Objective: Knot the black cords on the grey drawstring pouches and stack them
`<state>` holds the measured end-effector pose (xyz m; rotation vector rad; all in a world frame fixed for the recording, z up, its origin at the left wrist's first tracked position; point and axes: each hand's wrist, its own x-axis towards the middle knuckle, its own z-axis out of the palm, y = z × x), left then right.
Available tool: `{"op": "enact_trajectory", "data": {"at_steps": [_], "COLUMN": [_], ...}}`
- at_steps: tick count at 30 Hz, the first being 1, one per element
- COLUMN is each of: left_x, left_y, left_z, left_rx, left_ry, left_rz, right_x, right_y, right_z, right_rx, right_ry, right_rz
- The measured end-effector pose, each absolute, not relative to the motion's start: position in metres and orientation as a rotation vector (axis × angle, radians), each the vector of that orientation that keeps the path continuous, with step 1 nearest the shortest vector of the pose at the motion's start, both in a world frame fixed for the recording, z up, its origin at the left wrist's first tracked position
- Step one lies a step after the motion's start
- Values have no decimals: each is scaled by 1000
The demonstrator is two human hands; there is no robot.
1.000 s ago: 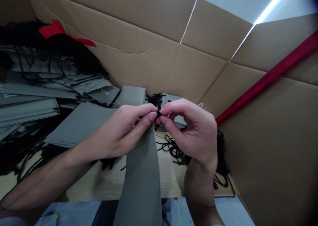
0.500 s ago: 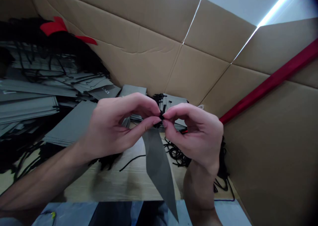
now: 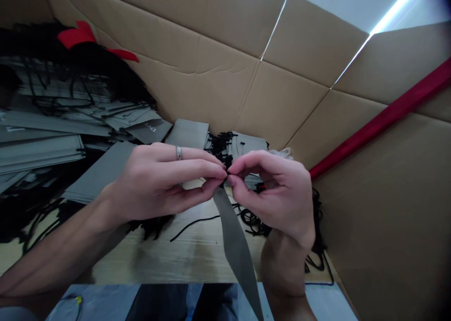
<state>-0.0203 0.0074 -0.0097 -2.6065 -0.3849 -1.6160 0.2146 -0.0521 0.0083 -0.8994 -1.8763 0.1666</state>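
My left hand (image 3: 158, 182), with a ring on one finger, is closed in a pinch. Its fingertips meet those of my right hand (image 3: 278, 189), which pinches too. Between them is a small bit of black cord (image 3: 222, 185), mostly covered by the fingers. A thin grey card (image 3: 237, 246) hangs below it, turned nearly edge-on and reaching past the table's front edge. Behind my hands lie more grey cards (image 3: 188, 132) and a bunch of short black cord ends (image 3: 221, 144).
Stacks of grey cards (image 3: 38, 154) with black cords cover the left side. A red strip (image 3: 75, 36) lies on the black heap there. Coiled black cord (image 3: 255, 223) rests on the wooden table (image 3: 183, 260). Cardboard walls (image 3: 211, 86) stand behind and to the right, crossed by a dark red band (image 3: 384, 119).
My left hand has rolled over, so its back and ring now show and its fingers lie straighter. The hanging grey card has turned narrower and swung slightly right. My right hand has barely moved.
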Motion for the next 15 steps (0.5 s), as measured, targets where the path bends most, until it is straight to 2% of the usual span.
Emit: {"op": "enact_trajectory", "data": {"at_steps": [6, 15], "left_x": [-20, -24], "left_y": [8, 20], "left_z": [-12, -6], "left_rx": [-2526, -2769], "left_ry": [-377, -250], "left_rz": [-1614, -1636], "right_x": [213, 213], "right_y": [-51, -50], "right_z": [10, 10], "right_rx": [-884, -837], "right_ry": [-1921, -1944], "right_rz": [135, 198]}}
